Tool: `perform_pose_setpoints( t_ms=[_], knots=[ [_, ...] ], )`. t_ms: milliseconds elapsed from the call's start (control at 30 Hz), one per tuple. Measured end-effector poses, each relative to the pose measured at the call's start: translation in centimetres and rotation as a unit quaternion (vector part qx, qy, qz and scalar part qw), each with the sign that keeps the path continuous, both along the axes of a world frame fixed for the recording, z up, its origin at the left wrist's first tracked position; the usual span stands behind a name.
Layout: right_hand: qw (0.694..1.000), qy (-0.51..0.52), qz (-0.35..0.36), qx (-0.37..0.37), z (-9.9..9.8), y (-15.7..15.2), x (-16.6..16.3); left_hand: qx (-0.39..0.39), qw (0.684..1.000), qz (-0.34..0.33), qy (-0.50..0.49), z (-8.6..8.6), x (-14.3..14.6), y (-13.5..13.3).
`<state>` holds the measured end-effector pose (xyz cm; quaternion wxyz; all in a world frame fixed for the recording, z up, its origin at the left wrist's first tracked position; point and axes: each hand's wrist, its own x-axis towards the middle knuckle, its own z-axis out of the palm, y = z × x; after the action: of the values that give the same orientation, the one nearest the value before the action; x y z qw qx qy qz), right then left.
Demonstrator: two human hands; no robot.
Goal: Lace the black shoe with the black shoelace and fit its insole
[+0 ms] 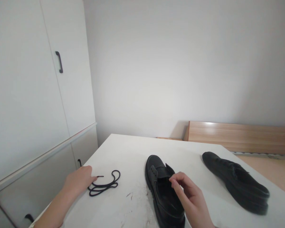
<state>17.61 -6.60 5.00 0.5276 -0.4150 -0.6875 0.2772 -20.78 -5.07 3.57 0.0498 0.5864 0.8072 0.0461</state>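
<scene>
A black shoelace point(104, 186) lies in loose loops on the left side of the white table. My left hand point(79, 180) is at its left end, fingers closed on the lace, with one tip sticking out past them. Near the middle stands a black shoe point(165, 193), toe pointing away from me, its eyelet flaps spread apart and no lace in them. Thumb and forefinger of my right hand point(191, 198) are pinched together at the right side of the shoe's opening, by the tongue and flap. Part of the shoe's right side is hidden behind this hand.
A second black shoe point(236, 182) lies toward the table's right edge. The white table point(130, 148) has dark scuff marks near the middle shoe. White cabinets point(71, 79) with dark handles stand at the left. Behind the table is a wooden board point(228, 136) along the wall.
</scene>
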Motion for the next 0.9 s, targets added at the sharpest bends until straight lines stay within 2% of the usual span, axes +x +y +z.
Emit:
perform_pose_setpoints(
  t_ms=[133, 200, 267, 367, 433, 533, 600, 767, 900],
  knots=[
    [1.000, -0.015, 0.000, 0.019, 0.4, -0.7, 0.4, 0.007, 1.000, -0.023, -0.015, 0.1, 0.7, 0.1],
    [1.000, -0.006, -0.007, 0.015, 0.6, -0.7, 0.5, 0.024, 0.998, -0.051, -0.028, 0.7, 1.7, -0.1],
    [1.000, 0.012, -0.009, 0.009, 1.0, -0.7, 0.2, 0.075, 0.990, -0.098, -0.074, 1.9, 3.4, -0.6],
    [0.999, 0.030, 0.018, -0.002, 2.2, -0.7, -1.5, 0.202, 0.939, -0.179, -0.213, 4.7, 7.4, -1.9],
    [0.997, 0.047, 0.065, -0.018, 3.3, -0.7, -3.2, 0.258, 0.900, -0.228, -0.266, 6.9, 10.3, -2.9],
    [0.980, 0.122, 0.147, -0.047, 5.1, -0.7, -5.7, 0.286, 0.858, -0.305, -0.298, 9.8, 14.0, -4.1],
    [0.966, 0.182, 0.178, -0.050, 6.3, -0.6, -6.7, 0.311, 0.836, -0.331, -0.308, 11.3, 15.4, -4.5],
    [0.951, 0.255, 0.174, 0.006, 8.8, 0.0, -6.3, 0.332, 0.805, -0.348, -0.346, 13.3, 16.7, -4.4],
    [0.935, 0.267, 0.232, 0.025, 9.8, 0.3, -5.6, 0.335, 0.778, -0.370, -0.381, 13.7, 17.6, -3.7]
  ],
)
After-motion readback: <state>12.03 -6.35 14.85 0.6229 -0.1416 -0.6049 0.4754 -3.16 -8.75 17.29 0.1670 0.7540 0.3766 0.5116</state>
